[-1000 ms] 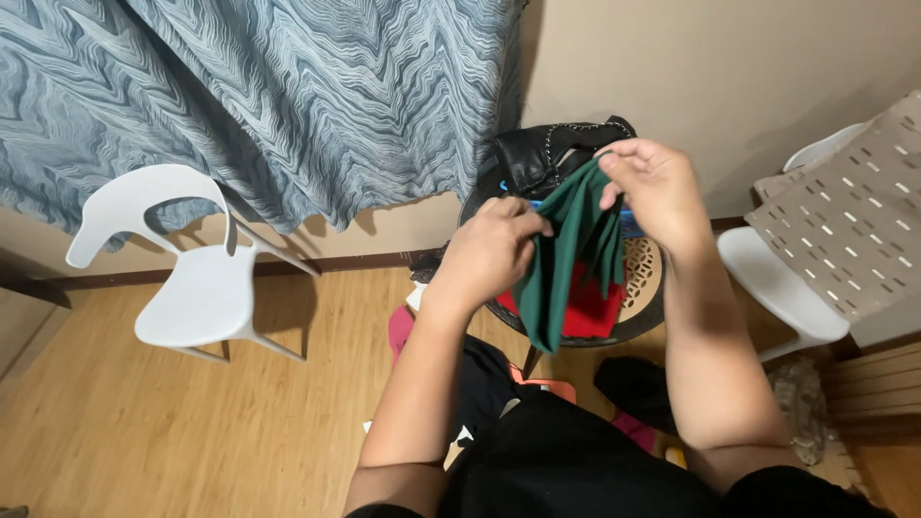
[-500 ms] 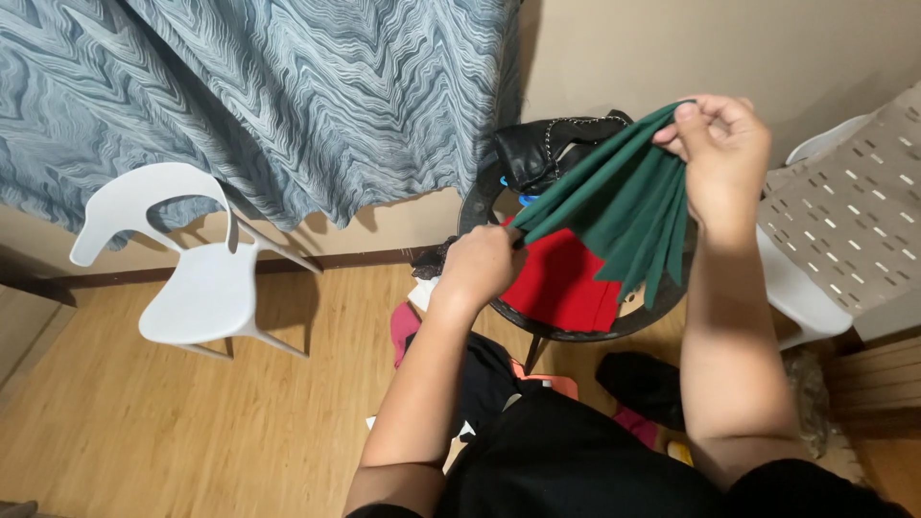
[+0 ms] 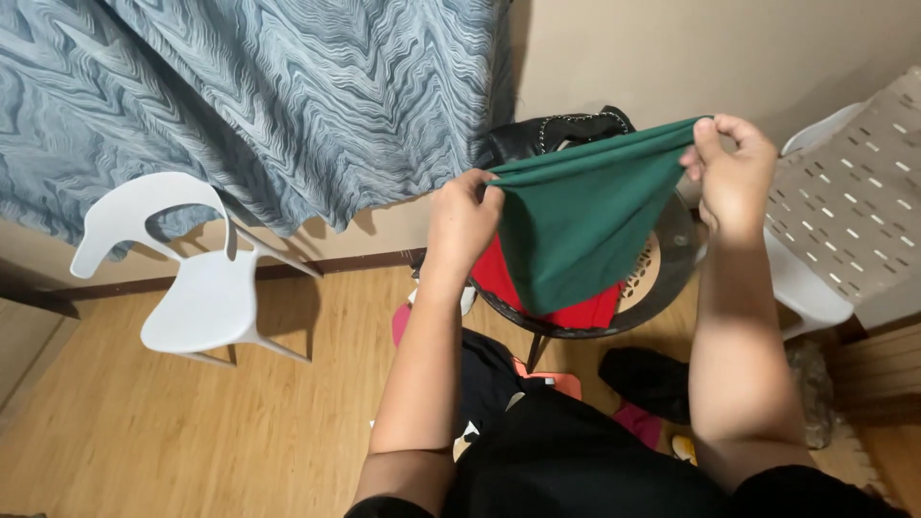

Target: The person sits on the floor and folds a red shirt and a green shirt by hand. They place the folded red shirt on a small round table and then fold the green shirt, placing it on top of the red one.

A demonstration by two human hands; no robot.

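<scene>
Both hands pinch green cloth [image 3: 576, 225] by its top edge.

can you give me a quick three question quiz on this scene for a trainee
1. True or false: both hands grip the green cloth along its top edge.
2. What lies under the green cloth on the round table? A) red cloth B) yellow towel C) a plate
3. Fill in: the white chair stands on the wooden ______.

Key:
1. True. The left hand pinches one end and the right hand the other, with the cloth stretched between them.
2. A, the red cloth.
3. floor.
</scene>
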